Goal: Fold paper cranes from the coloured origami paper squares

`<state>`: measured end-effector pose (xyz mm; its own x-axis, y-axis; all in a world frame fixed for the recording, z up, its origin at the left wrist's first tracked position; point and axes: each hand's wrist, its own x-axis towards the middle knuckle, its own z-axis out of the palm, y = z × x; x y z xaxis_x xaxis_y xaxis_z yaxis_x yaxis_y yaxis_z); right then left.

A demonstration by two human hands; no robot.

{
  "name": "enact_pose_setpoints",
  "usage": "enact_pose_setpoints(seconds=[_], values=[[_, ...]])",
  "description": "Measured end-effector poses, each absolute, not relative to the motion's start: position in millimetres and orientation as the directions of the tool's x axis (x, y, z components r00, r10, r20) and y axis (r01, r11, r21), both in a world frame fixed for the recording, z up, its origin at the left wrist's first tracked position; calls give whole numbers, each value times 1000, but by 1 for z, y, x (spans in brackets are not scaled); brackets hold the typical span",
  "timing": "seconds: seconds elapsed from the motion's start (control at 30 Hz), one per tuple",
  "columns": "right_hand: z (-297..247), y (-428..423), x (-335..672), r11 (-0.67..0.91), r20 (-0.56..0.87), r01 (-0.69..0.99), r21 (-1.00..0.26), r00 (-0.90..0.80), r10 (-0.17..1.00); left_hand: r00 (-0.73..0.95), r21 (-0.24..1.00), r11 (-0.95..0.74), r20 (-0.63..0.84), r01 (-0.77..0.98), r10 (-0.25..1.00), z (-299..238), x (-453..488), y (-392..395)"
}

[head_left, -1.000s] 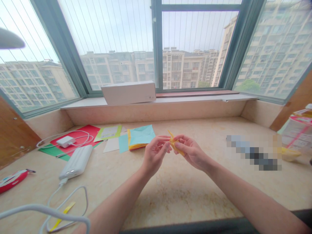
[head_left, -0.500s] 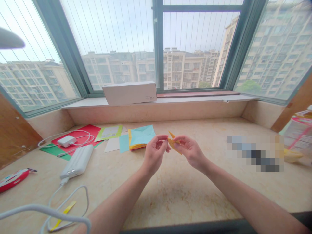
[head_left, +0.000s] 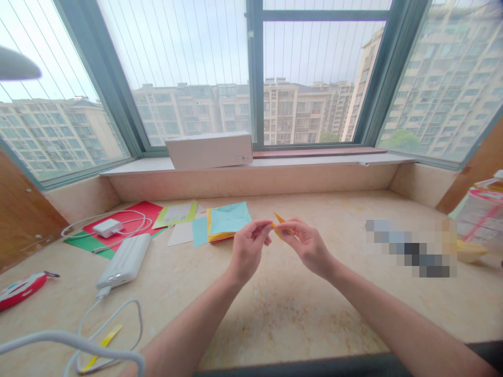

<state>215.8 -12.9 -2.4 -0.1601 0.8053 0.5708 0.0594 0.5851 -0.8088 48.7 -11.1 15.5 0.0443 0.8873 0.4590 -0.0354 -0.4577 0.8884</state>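
Observation:
Between my two hands, above the stone counter (head_left: pixel 298 309), is a small folded piece of yellow paper (head_left: pixel 278 217) with one pointed tip sticking up. My left hand (head_left: pixel 250 245) pinches its left end between thumb and fingertips. From the other side my right hand (head_left: pixel 310 246) is closed on the paper's body, with the fingers hiding much of it. Just behind my left hand lies a stack of coloured paper (head_left: pixel 228 220), light blue on top with yellow and red sheets below.
On the left are a white power bank (head_left: pixel 124 262), a white charger (head_left: pixel 107 227) with its cable, red paper (head_left: pixel 129 217), and a red-and-white tool (head_left: pixel 23 288). A white box (head_left: pixel 210 151) stands on the sill. A plastic container (head_left: pixel 481 220) stands at far right, beside a pixelated patch.
The folded paper has turned in my fingers, and its lower point no longer shows below my right hand. Both hands keep nearly the same place and grip.

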Motion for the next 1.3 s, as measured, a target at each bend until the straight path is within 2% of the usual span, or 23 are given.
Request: enact_pose_setpoints(seconds=[0.33, 0.67, 0.77, 0.93, 1.2, 1.3], values=[[4, -20, 215, 562, 549, 46, -826, -163, 820, 110, 895, -418, 436, -156, 893, 19, 50, -16], [9, -18, 216, 425, 449, -173, -889, -143, 882, 154, 880, -408, 450, -244, 880, 17, 50, -15], [7, -17, 215, 377, 416, -222, -899, -167, 894, 121, 876, -416, 453, -245, 883, 16, 51, -14], [7, -19, 214, 392, 420, -179, -902, -157, 894, 77, 882, -409, 436, -235, 897, 16, 51, -14], [7, -23, 211, 560, 560, -53, -827, -169, 811, 108, 907, -369, 395, -204, 912, 19, 51, -18], [4, -21, 209, 530, 535, -74, -845, -153, 831, 74, 907, -383, 401, -176, 913, 19, 51, -17]])
